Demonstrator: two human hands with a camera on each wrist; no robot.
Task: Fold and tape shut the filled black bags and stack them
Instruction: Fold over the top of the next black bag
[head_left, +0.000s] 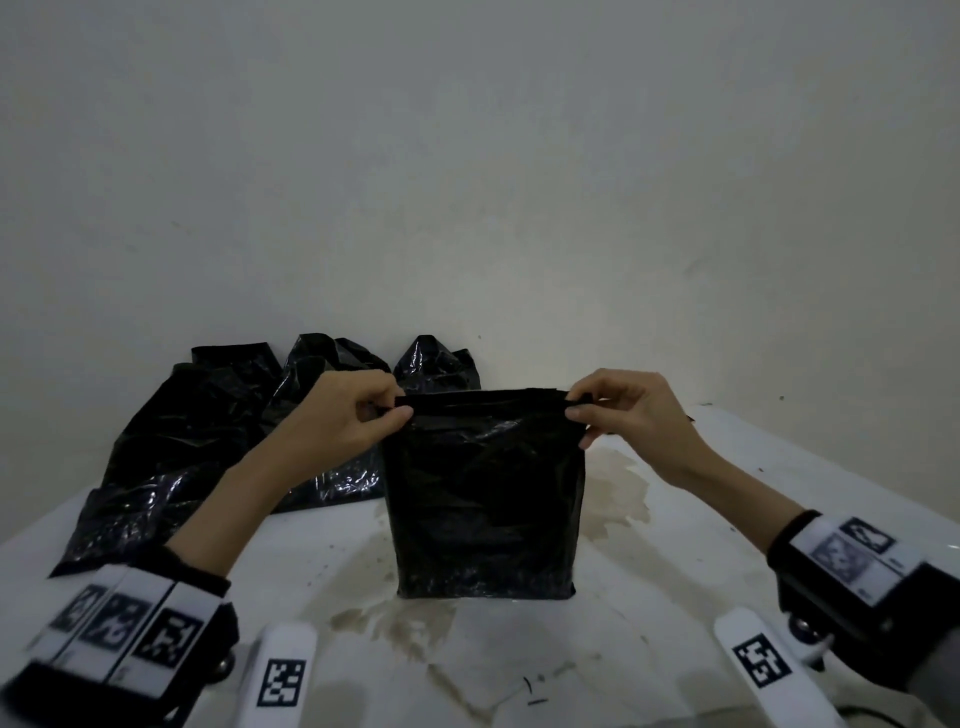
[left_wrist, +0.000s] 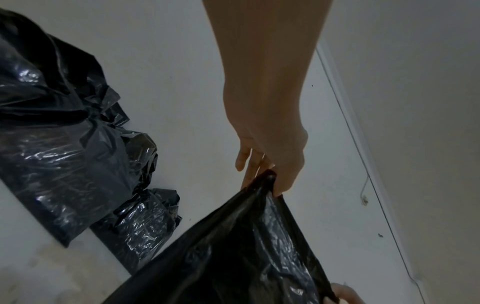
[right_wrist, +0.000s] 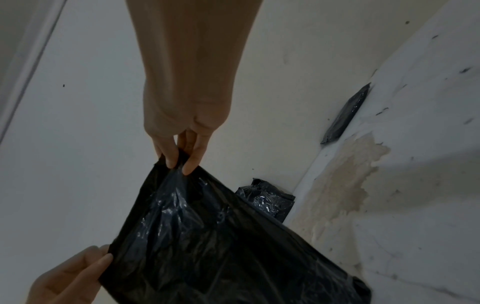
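A filled black bag (head_left: 483, 499) stands upright in the middle of the white table (head_left: 727, 519). Its top edge is flattened into a narrow band. My left hand (head_left: 358, 415) pinches the left end of that band, thumb in front. My right hand (head_left: 608, 405) pinches the right end the same way. In the left wrist view my left hand (left_wrist: 270, 176) grips the crumpled corner of the bag (left_wrist: 246, 246). The right wrist view shows my right hand (right_wrist: 182, 156) pinching the other corner of the bag (right_wrist: 207, 236), with my left hand (right_wrist: 75, 273) at the lower left.
Several other black bags (head_left: 176, 447) lean against the wall at the back left, one (head_left: 436, 364) behind the held bag. A small black packet (right_wrist: 345, 115) lies by the wall at the right. The table has brownish stains (head_left: 618, 488) and specks of dirt.
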